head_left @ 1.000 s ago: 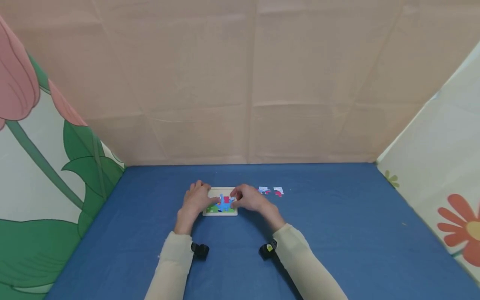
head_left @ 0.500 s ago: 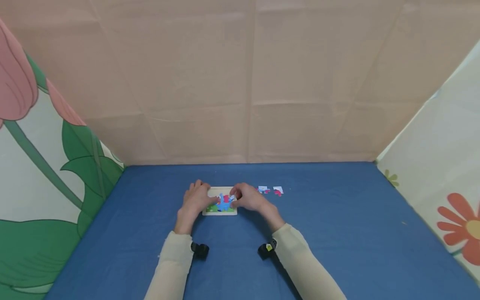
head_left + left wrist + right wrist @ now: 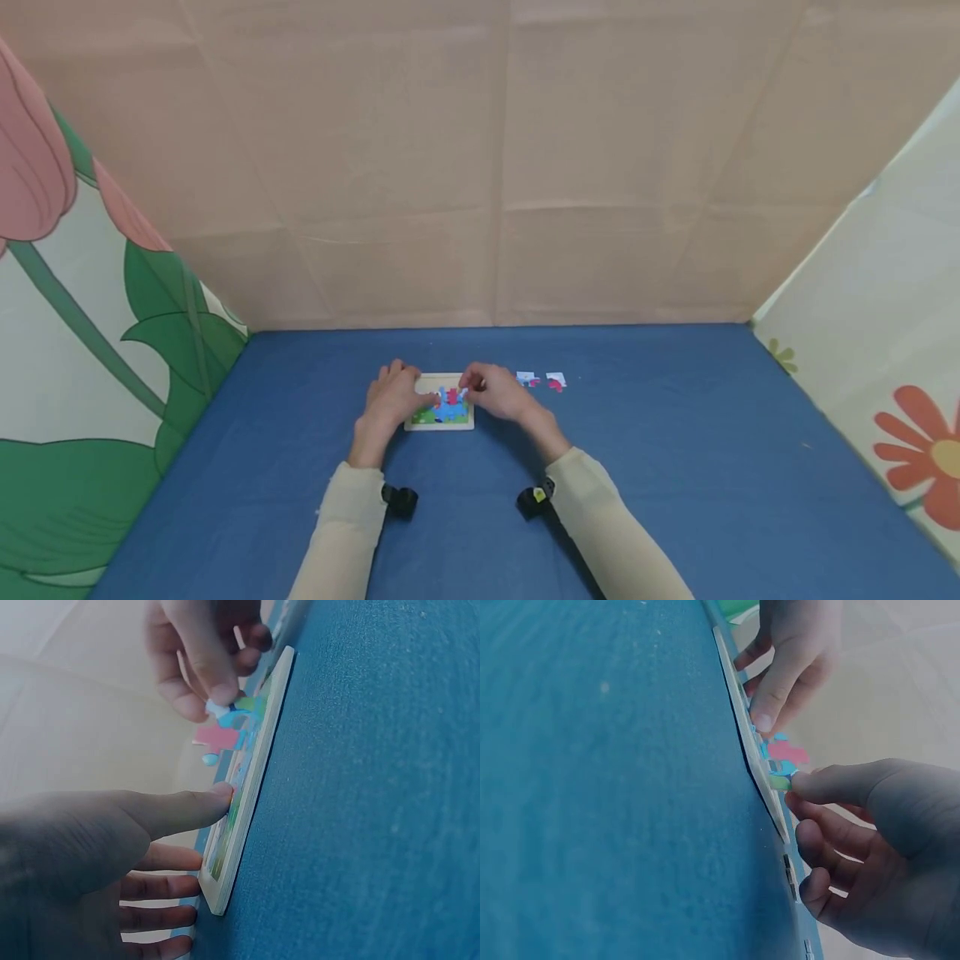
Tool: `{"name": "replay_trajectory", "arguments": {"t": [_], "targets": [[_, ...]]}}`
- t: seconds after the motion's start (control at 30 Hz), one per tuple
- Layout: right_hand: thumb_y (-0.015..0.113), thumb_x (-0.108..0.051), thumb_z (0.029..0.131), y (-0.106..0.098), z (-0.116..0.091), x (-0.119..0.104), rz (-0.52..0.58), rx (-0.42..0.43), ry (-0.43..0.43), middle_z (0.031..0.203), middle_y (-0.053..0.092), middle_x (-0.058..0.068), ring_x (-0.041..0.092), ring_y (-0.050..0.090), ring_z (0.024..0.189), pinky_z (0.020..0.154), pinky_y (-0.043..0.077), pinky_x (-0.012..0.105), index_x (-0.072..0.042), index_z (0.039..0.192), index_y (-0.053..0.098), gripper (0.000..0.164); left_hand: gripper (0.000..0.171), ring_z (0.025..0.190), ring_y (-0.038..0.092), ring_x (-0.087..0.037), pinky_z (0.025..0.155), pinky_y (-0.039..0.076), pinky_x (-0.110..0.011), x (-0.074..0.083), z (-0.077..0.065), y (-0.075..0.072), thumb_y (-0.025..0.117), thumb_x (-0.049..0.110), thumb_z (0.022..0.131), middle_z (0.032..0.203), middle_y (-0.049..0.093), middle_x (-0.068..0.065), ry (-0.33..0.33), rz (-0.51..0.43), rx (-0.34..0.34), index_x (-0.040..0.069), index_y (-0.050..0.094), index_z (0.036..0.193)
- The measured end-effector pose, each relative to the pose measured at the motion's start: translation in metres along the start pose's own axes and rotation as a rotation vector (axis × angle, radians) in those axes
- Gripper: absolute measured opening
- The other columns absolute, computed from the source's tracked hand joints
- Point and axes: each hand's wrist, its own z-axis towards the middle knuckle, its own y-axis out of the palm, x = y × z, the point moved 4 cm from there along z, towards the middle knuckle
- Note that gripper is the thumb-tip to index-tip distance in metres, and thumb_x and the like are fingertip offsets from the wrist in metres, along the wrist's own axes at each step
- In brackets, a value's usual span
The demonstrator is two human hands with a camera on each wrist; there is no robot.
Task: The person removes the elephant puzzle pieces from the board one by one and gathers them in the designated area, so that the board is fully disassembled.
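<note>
Over blue cloth [image 3: 600,483], lower centre, I see the right hand [image 3: 497,392] pinching a piece [image 3: 781,782], likely light, stiff, best edge-held, the left hand [image 3: 393,395], straight-fingered, touching the tray [image 3: 439,428].

The person wears long sleeves of pale cream cloth; the left sleeve [image 3: 337,533] and the right sleeve [image 3: 618,529] look plain, with soft creases. Near each cuff there is a small, boxy black camera, the left camera [image 3: 401,503] and the right camera [image 3: 531,503]. The right one carries a yellow-green mark [image 3: 539,495]. The left hand [image 3: 392,397] and right hand [image 3: 497,393] are bare.
</note>
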Motion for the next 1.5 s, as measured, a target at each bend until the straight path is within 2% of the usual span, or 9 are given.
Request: {"name": "replay_trajectory", "arguments": {"t": [0.4, 0.57, 1.0, 1.2, 1.5], "targets": [[0.07, -0.011, 0.092, -0.011, -0.004, 0.005, 0.038, 0.031, 0.033, 0.093, 0.066, 0.002, 0.016, 0.058, 0.082, 0.069, 0.05, 0.028, -0.013, 0.1, 0.068, 0.009, 0.064, 0.112, 0.048, -0.032, 0.1, 0.043, -0.051, 0.001, -0.001, 0.0, 0.075, 0.045, 0.086, 0.125, 0.055, -0.015, -0.008, 0.011, -0.001, 0.003, 0.061, 0.132], [0.07, -0.01, 0.091, -0.018, -0.007, 0.008, 0.04, 0.047, 0.009, 0.094, 0.068, 0.003, 0.016, 0.059, 0.084, 0.072, 0.051, 0.029, -0.012, 0.1, 0.068, 0.01, 0.064, 0.112, 0.047, -0.032, 0.1, 0.043, -0.051, 0.0, 0.0, 0.0, 0.075, 0.045, 0.086, 0.125, 0.055, -0.015, -0.004, 0.013, 0.001, 0.004, 0.061, 0.133], [0.071, -0.012, 0.089, -0.032, -0.015, 0.018, 0.022, 0.044, -0.015, 0.092, 0.07, 0.004, 0.014, 0.061, 0.081, 0.069, 0.05, 0.027, -0.01, 0.099, 0.07, 0.01, 0.063, 0.111, 0.048, -0.032, 0.099, 0.044, -0.051, 0.001, -0.002, -0.002, 0.075, 0.044, 0.086, 0.124, 0.055, -0.016, 0.016, 0.02, 0.002, 0.003, 0.061, 0.132], [0.071, -0.015, 0.091, -0.043, -0.023, 0.03, 0.015, 0.045, 0.026, 0.091, 0.069, 0.002, 0.015, 0.057, 0.079, 0.066, 0.047, 0.028, -0.013, 0.098, 0.072, 0.007, 0.064, 0.11, 0.047, -0.032, 0.098, 0.044, -0.051, 0.0, -0.003, -0.003, 0.075, 0.044, 0.086, 0.124, 0.055, -0.016, 0.02, 0.014, 0.004, 0.003, 0.061, 0.133], [0.07, -0.017, 0.092, -0.062, -0.038, 0.048, 0.028, 0.046, 0.091, 0.094, 0.068, 0.001, 0.017, 0.057, 0.083, 0.07, 0.049, 0.03, -0.016, 0.101, 0.073, 0.009, 0.065, 0.11, 0.047, -0.033, 0.098, 0.044, -0.051, 0.0, -0.003, -0.001, 0.075, 0.044, 0.086, 0.125, 0.054, -0.017, 0.035, 0.003, 0.003, 0.003, 0.06, 0.134]]}}
